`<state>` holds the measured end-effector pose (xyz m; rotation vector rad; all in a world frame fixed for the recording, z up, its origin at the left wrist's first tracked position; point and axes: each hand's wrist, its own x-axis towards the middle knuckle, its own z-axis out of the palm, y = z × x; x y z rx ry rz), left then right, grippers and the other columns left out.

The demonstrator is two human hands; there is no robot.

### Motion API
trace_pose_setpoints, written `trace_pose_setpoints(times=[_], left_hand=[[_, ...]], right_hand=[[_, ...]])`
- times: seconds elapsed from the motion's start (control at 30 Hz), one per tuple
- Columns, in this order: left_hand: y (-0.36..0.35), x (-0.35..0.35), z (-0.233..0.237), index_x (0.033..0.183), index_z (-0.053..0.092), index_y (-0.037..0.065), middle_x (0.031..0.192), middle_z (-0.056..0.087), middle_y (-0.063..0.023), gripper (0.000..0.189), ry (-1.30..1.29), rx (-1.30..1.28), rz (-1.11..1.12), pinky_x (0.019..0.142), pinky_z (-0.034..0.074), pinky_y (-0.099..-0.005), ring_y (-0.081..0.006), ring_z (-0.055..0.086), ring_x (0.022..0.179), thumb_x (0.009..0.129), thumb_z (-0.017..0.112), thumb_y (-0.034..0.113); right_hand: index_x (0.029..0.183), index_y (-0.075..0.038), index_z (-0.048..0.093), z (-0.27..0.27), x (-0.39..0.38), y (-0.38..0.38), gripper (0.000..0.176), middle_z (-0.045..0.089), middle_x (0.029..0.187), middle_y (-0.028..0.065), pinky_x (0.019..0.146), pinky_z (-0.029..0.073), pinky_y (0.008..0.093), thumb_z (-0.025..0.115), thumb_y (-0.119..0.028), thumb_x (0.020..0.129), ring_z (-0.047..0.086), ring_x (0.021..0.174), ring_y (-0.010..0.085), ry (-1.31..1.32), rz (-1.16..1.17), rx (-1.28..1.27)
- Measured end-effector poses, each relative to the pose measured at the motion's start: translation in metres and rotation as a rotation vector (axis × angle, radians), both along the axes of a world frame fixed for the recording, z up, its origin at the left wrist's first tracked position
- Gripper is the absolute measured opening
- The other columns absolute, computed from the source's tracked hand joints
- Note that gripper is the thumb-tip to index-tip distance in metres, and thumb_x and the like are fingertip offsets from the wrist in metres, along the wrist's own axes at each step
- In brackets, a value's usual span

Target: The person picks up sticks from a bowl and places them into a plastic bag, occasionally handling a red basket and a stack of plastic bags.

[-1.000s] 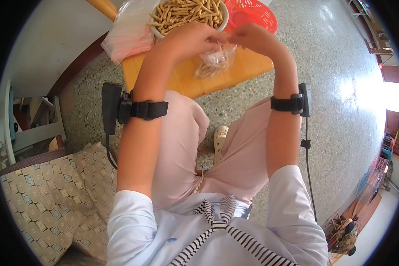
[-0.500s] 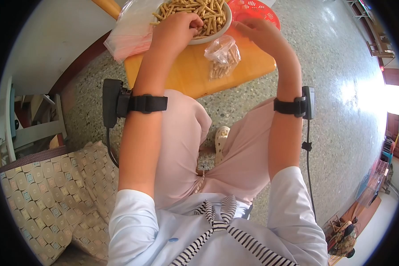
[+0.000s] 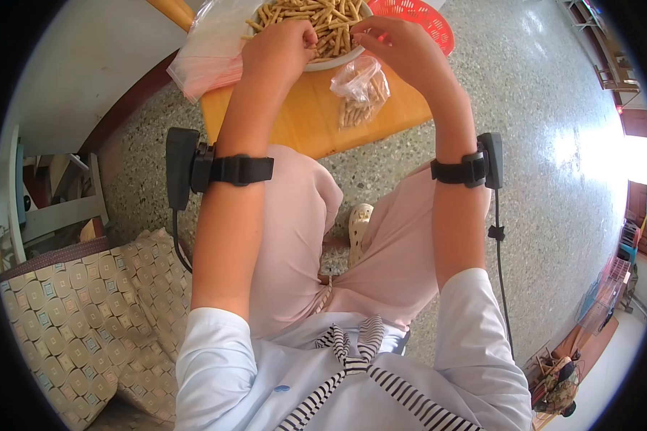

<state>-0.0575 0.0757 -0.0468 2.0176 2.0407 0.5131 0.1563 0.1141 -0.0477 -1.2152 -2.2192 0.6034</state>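
A white bowl (image 3: 332, 65) heaped with short, tan stick-shaped pieces (image 3: 329, 21) stands on the wooden table. My left hand (image 3: 279, 47) is over the bowl's left side, its fingers curled closed among the sticks; whatever they hold is hidden. At the right rim, my right hand (image 3: 397, 40) has thumb and forefinger pinched over the sticks, and I cannot make out what is between them. In front of the bowl lies a clear plastic bag (image 3: 361, 90) with some of the same sticks inside, its mouth crumpled.
Flat clear zip bags with a red edge (image 3: 219, 68) lie left of the bowl. A red perforated basket (image 3: 438, 29) sits behind my right hand. The yellow-brown wooden table (image 3: 287, 122) ends just before my knees. A patterned cloth-covered seat (image 3: 86, 316) is at lower left.
My right hand has moved left, from over the red basket to the bowl's right rim, and its fingers have come together. My left hand has shifted slightly left and stays over the sticks.
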Motion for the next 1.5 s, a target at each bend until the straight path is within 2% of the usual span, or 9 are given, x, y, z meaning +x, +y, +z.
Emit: trace_pose_setpoints(times=[0.27, 0.5, 0.57, 0.9, 0.97, 1.13, 1.23, 1.47, 1.5], left_hand=[[0.002, -0.005, -0.005, 0.098, 0.069, 0.014, 0.089, 0.072, -0.0017, 0.017, -0.171, 0.015, -0.079, 0.073, 0.053, -0.039, -0.024, 0.069, 0.088, 0.081, 0.071, 0.013], [0.0, -0.004, 0.01, 0.096, 0.07, 0.013, 0.087, 0.072, -0.0025, 0.015, -0.134, 0.023, -0.101, 0.072, 0.052, -0.0364, -0.0229, 0.069, 0.083, 0.081, 0.072, 0.013], [-0.002, 0.001, 0.015, 0.095, 0.068, 0.006, 0.081, 0.07, -0.0036, 0.013, -0.314, 0.101, -0.125, 0.073, 0.051, -0.03, -0.014, 0.065, 0.08, 0.082, 0.073, 0.009], [0.005, 0.003, 0.011, 0.102, 0.071, 0.004, 0.095, 0.074, -0.0034, 0.016, -0.491, 0.181, -0.141, 0.084, 0.053, -0.0269, -0.0137, 0.07, 0.095, 0.086, 0.072, 0.006], [0.004, 0.009, 0.018, 0.102, 0.072, 0.005, 0.096, 0.074, -0.003, 0.015, -0.72, 0.211, -0.263, 0.081, 0.053, -0.0257, -0.0125, 0.069, 0.091, 0.088, 0.071, 0.008], [-0.001, 0.026, 0.039, 0.103, 0.069, 0.0, 0.094, 0.073, -0.008, 0.017, -0.698, 0.232, -0.294, 0.078, 0.055, -0.0272, -0.0139, 0.069, 0.087, 0.087, 0.071, 0.004], [-0.007, 0.029, 0.048, 0.103, 0.069, 0.0, 0.095, 0.073, -0.0089, 0.017, -0.684, 0.287, -0.338, 0.078, 0.055, -0.0275, -0.0147, 0.07, 0.087, 0.086, 0.07, 0.001], [-0.011, 0.031, 0.054, 0.101, 0.07, -0.001, 0.091, 0.073, -0.0095, 0.015, -0.603, 0.358, -0.374, 0.077, 0.055, -0.0272, -0.015, 0.07, 0.084, 0.086, 0.07, 0.001], [-0.011, 0.031, 0.054, 0.101, 0.07, -0.001, 0.091, 0.073, -0.0095, 0.015, -0.603, 0.358, -0.374, 0.077, 0.055, -0.0272, -0.015, 0.07, 0.084, 0.086, 0.07, 0.001]], right_hand=[[0.107, -0.016, 0.073, -0.001, -0.002, 0.001, 0.028, 0.072, 0.086, 0.013, 0.074, 0.054, 0.0419, 0.062, -0.035, 0.09, 0.069, 0.083, 0.0307, -0.053, -0.012, 0.037], [0.106, -0.015, 0.073, -0.002, -0.002, 0.0, 0.028, 0.072, 0.085, 0.0119, 0.073, 0.053, 0.0416, 0.063, -0.035, 0.09, 0.068, 0.08, 0.0305, -0.063, -0.016, 0.042], [0.107, -0.015, 0.073, -0.001, -0.003, -0.002, 0.028, 0.072, 0.084, 0.0113, 0.072, 0.053, 0.0413, 0.064, -0.035, 0.089, 0.068, 0.079, 0.0301, -0.066, -0.008, 0.041], [0.113, -0.017, 0.07, -0.012, -0.017, -0.002, 0.032, 0.072, 0.084, 0.0074, 0.068, 0.053, 0.0392, 0.071, -0.032, 0.085, 0.068, 0.078, 0.0287, 0.064, 0.074, 0.036], [0.115, -0.018, 0.07, -0.012, -0.019, -0.002, 0.033, 0.071, 0.084, 0.0087, 0.068, 0.052, 0.0396, 0.071, -0.032, 0.086, 0.068, 0.077, 0.0297, 0.093, 0.083, 0.026], [0.108, -0.009, 0.07, -0.007, -0.019, -0.001, 0.03, 0.068, 0.081, 0.0171, 0.067, 0.051, 0.044, 0.066, -0.033, 0.091, 0.066, 0.077, 0.0349, 0.091, -0.033, 0.14], [0.103, -0.006, 0.07, -0.002, -0.017, 0.001, 0.028, 0.067, 0.079, 0.0191, 0.066, 0.05, 0.0454, 0.064, -0.032, 0.093, 0.066, 0.076, 0.0365, 0.102, 0.019, 0.057], [0.104, -0.006, 0.069, 0.01, -0.013, -0.004, 0.028, 0.067, 0.08, 0.0185, 0.067, 0.05, 0.0428, 0.063, -0.031, 0.093, 0.066, 0.076, 0.0357, 0.057, 0.013, 0.036], [0.105, -0.007, 0.069, 0.011, -0.011, -0.004, 0.028, 0.069, 0.083, 0.0165, 0.069, 0.051, 0.0405, 0.064, -0.032, 0.093, 0.067, 0.078, 0.033, 0.165, 0.062, 0.085]])
